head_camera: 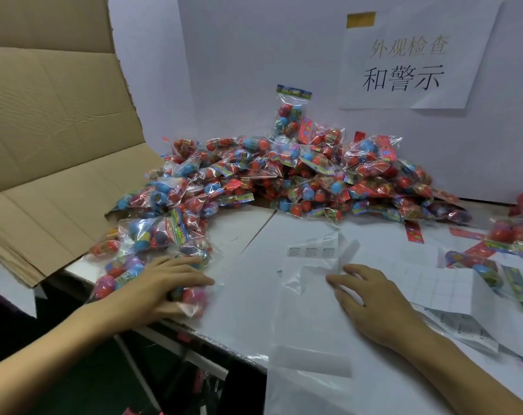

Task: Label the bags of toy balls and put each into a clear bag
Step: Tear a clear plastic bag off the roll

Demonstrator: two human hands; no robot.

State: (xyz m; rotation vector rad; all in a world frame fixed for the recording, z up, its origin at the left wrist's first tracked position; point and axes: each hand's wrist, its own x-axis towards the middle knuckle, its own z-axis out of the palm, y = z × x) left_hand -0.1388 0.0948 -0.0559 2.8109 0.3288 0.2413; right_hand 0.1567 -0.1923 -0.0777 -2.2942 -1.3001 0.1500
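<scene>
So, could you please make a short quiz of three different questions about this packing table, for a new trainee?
1. True or false: the left hand rests on a bag of toy balls.
2. Which lies under the right hand? A) cardboard box B) clear bag C) wall sign
3. Fill in: the sheet of warning labels lies just ___ the right hand's fingers.

Key: 1 true; 2 B; 3 beyond
</scene>
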